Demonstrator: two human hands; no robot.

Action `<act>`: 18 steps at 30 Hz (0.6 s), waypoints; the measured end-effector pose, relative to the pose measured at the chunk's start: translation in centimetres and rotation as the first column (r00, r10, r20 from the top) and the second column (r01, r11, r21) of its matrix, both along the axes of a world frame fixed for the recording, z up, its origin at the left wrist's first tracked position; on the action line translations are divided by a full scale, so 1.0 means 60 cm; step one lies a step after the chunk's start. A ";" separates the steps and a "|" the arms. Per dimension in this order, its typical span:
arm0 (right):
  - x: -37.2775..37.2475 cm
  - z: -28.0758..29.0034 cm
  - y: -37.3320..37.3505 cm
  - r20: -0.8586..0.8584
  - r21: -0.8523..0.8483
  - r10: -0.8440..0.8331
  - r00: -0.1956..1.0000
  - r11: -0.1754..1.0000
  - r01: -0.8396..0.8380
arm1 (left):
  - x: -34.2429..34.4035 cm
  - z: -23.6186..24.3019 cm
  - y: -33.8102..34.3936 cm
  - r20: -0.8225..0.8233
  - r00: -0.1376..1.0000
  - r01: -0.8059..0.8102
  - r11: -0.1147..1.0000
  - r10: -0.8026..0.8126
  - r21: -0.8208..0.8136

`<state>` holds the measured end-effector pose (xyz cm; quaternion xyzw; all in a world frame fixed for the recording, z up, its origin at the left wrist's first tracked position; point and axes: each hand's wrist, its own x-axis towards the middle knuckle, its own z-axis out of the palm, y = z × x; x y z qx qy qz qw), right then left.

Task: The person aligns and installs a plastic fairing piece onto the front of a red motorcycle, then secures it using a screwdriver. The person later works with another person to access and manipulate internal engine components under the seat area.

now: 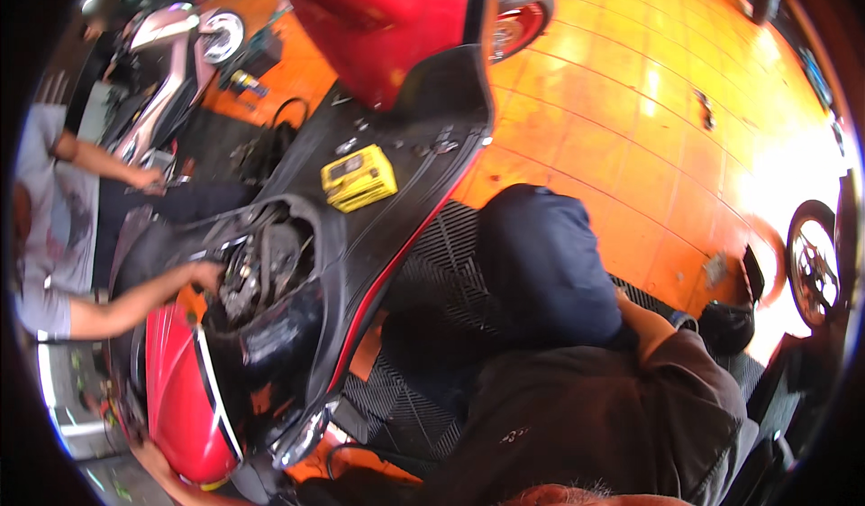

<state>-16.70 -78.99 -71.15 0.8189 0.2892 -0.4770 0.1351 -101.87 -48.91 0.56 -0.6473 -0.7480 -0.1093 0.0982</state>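
My left hand (144, 447) is at the far lower-left side of the red scooter (180, 389), its fingers too indistinct to read. My right hand (623, 303) lies beside my bent knee (541, 263), mostly hidden by it. A co-worker (50, 209) in grey reaches a hand (205, 274) into the scooter's open body cavity (270, 254), near an orange piece (192, 300). Their other hand (144, 177) holds something small that I cannot make out. A yellow box (359, 177) sits on the black footboard (396, 227), with small parts farther forward.
A pink-and-silver two-wheeler (167, 64) stands at upper left, near tools (248, 82). A black wheel (811, 263) and dark bag-like object (725, 321) are at right. Orange tiled floor (613, 127) extends beyond a black grid mat (432, 245).
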 end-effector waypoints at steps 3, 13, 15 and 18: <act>0.006 0.034 0.058 0.039 0.053 0.013 0.999 0.998 -0.015 | 0.029 -0.005 -0.008 0.113 0.993 -0.026 0.999 0.022 0.033; 0.011 0.309 0.237 0.354 0.477 0.243 0.903 0.783 -0.398 | 0.040 -0.015 -0.037 0.230 0.970 -0.107 0.989 0.081 0.103; -0.040 0.347 0.300 0.403 0.538 0.416 0.815 0.613 -0.579 | 0.060 -0.016 -0.039 0.293 0.947 -0.149 0.988 0.129 0.046; -0.125 0.328 0.378 0.450 0.539 0.682 0.576 0.307 -0.785 | 0.024 -0.010 -0.034 0.205 0.959 -0.222 0.970 0.198 0.101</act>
